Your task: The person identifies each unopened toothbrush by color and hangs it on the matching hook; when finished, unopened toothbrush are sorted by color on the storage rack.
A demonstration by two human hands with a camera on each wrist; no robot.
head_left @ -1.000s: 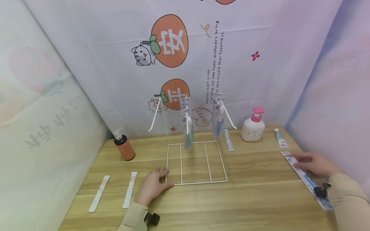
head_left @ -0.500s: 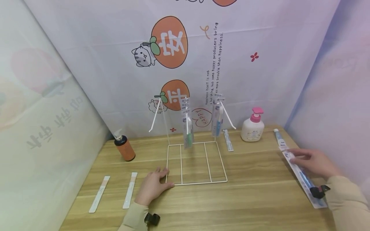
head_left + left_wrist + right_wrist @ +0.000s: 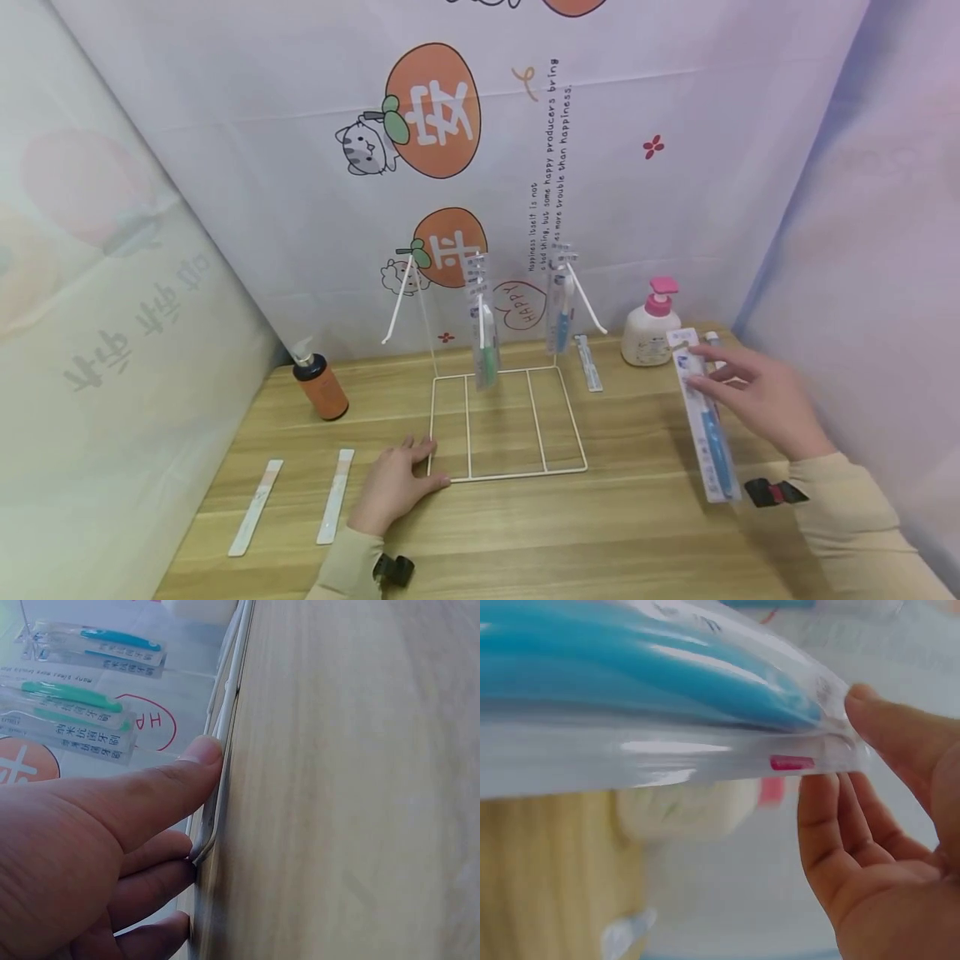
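My right hand (image 3: 772,404) pinches the top end of a packaged blue toothbrush (image 3: 711,437) between thumb and fingers, lifted off the table at the right. Up close in the right wrist view, the clear pack (image 3: 705,750) spans the frame. At the front left corner of a white wire display rack (image 3: 517,476), my left hand (image 3: 393,485) holds the base wire, thumb on the front bar and fingers at the side. From the rack's hooks hang a packaged green toothbrush (image 3: 486,346) and a packaged blue toothbrush (image 3: 120,641). The hook (image 3: 397,300) at the left carries nothing.
Behind the right hand stand a white pump bottle (image 3: 648,335) with a pink top and a partly hidden small tube (image 3: 713,338). A slim packet (image 3: 589,364) lies right of the rack. Leftward are an orange pump bottle (image 3: 323,389) and two white packets (image 3: 255,510).
My right hand has lifted the packaged toothbrush from the table's right side and carried it left, toward the rack. My left hand stays at the rack's corner.
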